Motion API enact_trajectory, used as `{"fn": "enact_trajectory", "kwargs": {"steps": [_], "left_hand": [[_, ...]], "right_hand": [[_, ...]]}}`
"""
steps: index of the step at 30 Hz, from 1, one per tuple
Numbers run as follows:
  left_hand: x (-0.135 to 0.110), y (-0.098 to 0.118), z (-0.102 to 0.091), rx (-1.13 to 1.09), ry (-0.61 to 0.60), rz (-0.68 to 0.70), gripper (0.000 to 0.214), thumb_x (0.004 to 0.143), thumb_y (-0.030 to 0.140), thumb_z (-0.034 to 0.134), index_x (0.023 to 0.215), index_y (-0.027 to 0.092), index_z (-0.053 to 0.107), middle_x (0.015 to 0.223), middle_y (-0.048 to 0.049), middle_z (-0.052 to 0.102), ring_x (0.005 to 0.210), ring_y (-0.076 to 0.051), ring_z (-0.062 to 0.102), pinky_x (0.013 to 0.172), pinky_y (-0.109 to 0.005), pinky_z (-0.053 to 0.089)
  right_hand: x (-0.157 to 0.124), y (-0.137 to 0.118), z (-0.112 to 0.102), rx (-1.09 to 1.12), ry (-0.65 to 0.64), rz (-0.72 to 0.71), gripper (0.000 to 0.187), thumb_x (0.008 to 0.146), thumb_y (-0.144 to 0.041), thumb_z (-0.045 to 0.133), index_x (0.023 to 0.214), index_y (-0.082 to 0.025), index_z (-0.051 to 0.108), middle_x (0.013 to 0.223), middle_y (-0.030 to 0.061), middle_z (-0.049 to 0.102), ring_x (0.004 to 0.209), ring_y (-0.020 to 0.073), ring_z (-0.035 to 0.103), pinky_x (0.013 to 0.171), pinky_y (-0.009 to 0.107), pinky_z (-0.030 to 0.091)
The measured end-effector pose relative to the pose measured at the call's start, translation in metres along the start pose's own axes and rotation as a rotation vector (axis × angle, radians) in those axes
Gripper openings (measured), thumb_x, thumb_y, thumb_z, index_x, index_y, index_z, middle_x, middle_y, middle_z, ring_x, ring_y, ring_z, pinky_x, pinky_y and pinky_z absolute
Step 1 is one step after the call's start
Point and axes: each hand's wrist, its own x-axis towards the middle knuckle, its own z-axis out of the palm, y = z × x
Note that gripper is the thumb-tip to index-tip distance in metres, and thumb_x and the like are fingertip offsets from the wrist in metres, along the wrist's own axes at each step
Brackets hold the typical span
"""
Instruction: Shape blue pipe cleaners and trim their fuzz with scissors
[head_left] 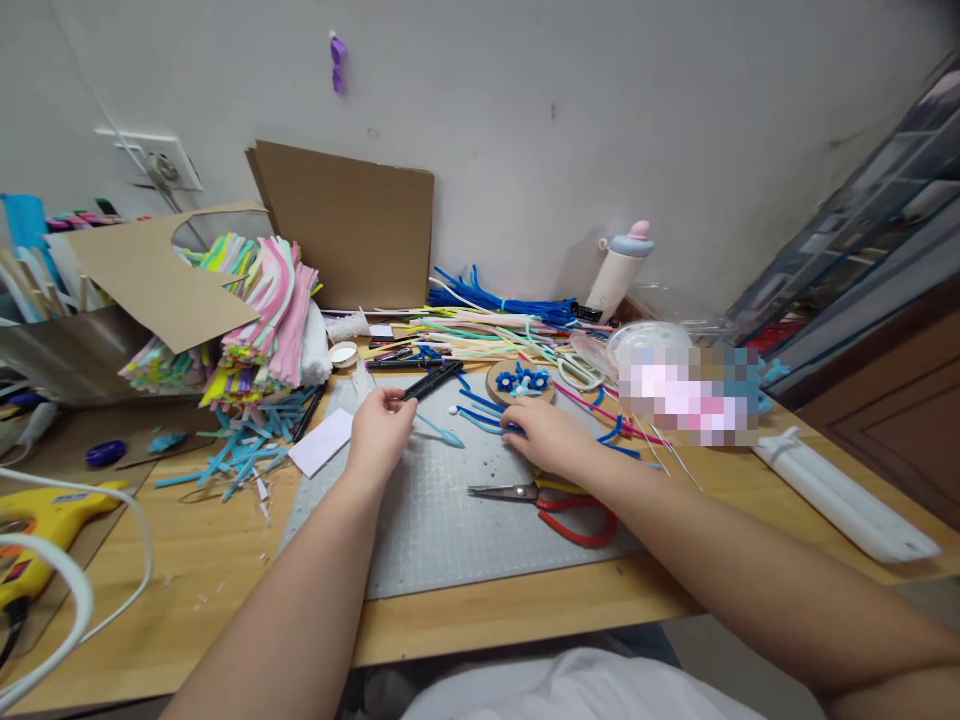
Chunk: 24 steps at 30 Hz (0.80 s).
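My left hand (pixel 380 428) rests on the grey cutting mat (pixel 442 520) with its fingers pinched on the end of a thin light-blue pipe cleaner (pixel 442 432). To the right, my right hand (pixel 546 435) lies knuckles-up over several dark blue pipe cleaners (pixel 480 408), its fingertips curled on one of them. Red-handled scissors (pixel 551 503) lie on the mat just under my right wrist. A round wooden disc with small blue flowers (pixel 523 381) sits just beyond my right hand.
A stack of pastel pipe cleaners (pixel 259 320) and cardboard sheets (pixel 352 225) stand at the back left. A yellow glue gun (pixel 37 525) lies at the left edge. Blue pipe-cleaner scraps (pixel 240 450), a bottle (pixel 621 268) and a long white packet (pixel 844 495) surround the mat.
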Motion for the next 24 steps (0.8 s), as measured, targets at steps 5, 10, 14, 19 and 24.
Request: {"fn": "enact_trajectory", "kwargs": {"steps": [5,10,14,19,24], "left_hand": [[0.000,0.006,-0.009,-0.011,0.219,0.066,0.030,0.070,0.031,0.056,0.097,0.019,0.057,0.097,-0.0043,0.061,0.066,-0.014,0.054,0.067,-0.028,0.040],[-0.007,0.013,-0.006,-0.138,0.146,0.071,0.027,0.073,0.029,0.052,0.097,0.018,0.055,0.090,-0.0025,0.059,0.068,-0.013,0.054,0.064,-0.026,0.040],[-0.030,0.023,0.012,-0.253,-0.227,0.103,0.022,0.072,0.033,0.058,0.086,0.016,0.060,0.079,-0.0021,0.063,0.066,-0.012,0.055,0.062,-0.024,0.043],[-0.059,0.028,0.030,-0.363,-0.624,0.105,0.022,0.071,0.035,0.064,0.079,0.015,0.063,0.076,-0.0045,0.066,0.068,-0.013,0.058,0.063,-0.024,0.044],[-0.058,0.022,0.028,-0.342,-0.658,0.056,0.022,0.068,0.033,0.067,0.079,0.015,0.061,0.072,-0.0017,0.063,0.065,-0.012,0.055,0.063,-0.023,0.041]], "right_hand": [[0.012,-0.002,0.013,0.132,0.023,-0.011,0.005,0.076,-0.015,0.061,0.071,-0.016,0.058,0.087,0.0083,0.057,0.091,0.0211,0.051,0.079,0.031,0.036],[0.007,-0.006,0.003,0.420,0.132,0.021,0.011,0.084,-0.023,0.048,0.075,-0.018,0.049,0.078,0.0020,0.054,0.074,0.0143,0.050,0.070,0.028,0.038],[-0.005,-0.015,0.004,0.693,0.187,0.108,0.021,0.091,-0.038,0.031,0.085,-0.020,0.038,0.072,-0.0012,0.054,0.051,0.0088,0.046,0.049,0.022,0.038],[-0.023,-0.030,0.015,1.308,0.232,0.150,0.032,0.073,-0.037,0.065,0.084,-0.021,0.040,0.074,-0.0040,0.055,0.057,0.0081,0.053,0.056,0.023,0.047],[-0.029,-0.038,0.020,1.439,0.362,0.196,0.030,0.067,-0.035,0.072,0.078,-0.020,0.048,0.079,-0.0023,0.058,0.071,0.0122,0.058,0.068,0.030,0.052]]}}
